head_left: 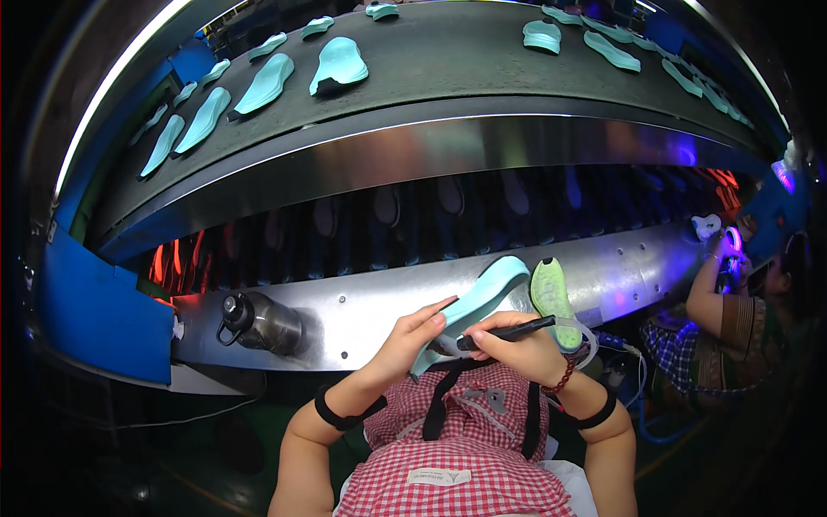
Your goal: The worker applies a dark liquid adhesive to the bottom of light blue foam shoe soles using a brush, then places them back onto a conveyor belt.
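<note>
A turquoise shoe sole (pixel 497 286) is tilted above my lap, its hollow side toward me. My left hand (pixel 403 345) grips its left edge, fingers wrapped behind it. Closed around a black brush handle (pixel 519 331) is my right hand (pixel 523 351). From the handle's upper end a clear tube (pixel 586 334) curves down past my wrist. The brush tip is at the inside of the sole's near end; whether it touches cannot be made out. Just right of this sole, a lime-green sole (pixel 552 297) lies on the metal ledge.
A dark conveyor belt (pixel 431 65) carries several turquoise soles beyond a metal panel (pixel 482 142). Beneath it, a dark opening glows red at both ends. A dark bottle (pixel 267 324) stands on the metal ledge (pixel 323 302) at left. Another person (pixel 724 310) works at the right.
</note>
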Demonstrator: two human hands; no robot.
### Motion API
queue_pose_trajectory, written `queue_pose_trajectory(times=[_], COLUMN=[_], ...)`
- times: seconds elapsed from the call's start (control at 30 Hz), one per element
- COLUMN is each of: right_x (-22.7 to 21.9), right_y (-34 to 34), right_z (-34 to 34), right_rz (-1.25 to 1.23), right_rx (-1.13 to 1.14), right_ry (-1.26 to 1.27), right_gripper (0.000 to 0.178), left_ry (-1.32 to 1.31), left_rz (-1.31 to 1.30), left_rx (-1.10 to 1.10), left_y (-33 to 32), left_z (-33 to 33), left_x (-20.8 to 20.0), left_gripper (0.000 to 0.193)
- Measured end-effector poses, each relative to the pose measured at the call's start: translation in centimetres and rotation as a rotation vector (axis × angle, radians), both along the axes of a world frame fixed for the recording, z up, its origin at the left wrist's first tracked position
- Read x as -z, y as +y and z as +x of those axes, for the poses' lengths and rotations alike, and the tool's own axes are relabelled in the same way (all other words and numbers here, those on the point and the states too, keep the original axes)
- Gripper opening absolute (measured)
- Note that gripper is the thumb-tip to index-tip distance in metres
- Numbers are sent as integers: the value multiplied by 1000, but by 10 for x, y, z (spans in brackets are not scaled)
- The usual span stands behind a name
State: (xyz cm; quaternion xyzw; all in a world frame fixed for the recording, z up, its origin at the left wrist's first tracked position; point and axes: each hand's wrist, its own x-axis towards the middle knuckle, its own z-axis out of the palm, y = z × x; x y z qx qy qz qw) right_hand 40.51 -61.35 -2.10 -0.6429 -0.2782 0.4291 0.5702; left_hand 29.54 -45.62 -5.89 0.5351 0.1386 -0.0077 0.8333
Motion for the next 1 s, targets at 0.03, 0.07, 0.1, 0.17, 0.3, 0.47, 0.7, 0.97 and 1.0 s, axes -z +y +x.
queue_pose_trajectory(times=[0.03,0.07,0.1,0.17,0.3,0.47,0.7,0.97,1.0], right_x=[-1,-1,-2,-2,3,8,6,12,13], right_y=[2,4,6,9,13,16,9,3,1], right_z=[-1,-1,-1,-1,0,4,16,13,13], right_rz=[-34,-33,-53,-71,-128,-110,9,28,34], right_rx=[4,6,8,13,37,55,167,189,200], right_ry=[-41,-42,-61,-81,-127,-173,-117,-133,-120], right_gripper=[20,20,21,21,21,19,15,13,14], left_ry=[5,5,7,8,27,33,22,34,34], left_rz=[27,27,19,14,-19,30,84,68,31], left_rx=[-27,-26,-26,-23,-49,-61,-85,-80,-78], left_y=[-1,-2,-3,-3,-4,-3,-3,-4,-4], left_z=[1,1,2,4,7,9,6,5,5], left_x=[3,5,8,12,18,21,20,12,11], left_gripper=[49,49,48,47,45,44,46,49,51])
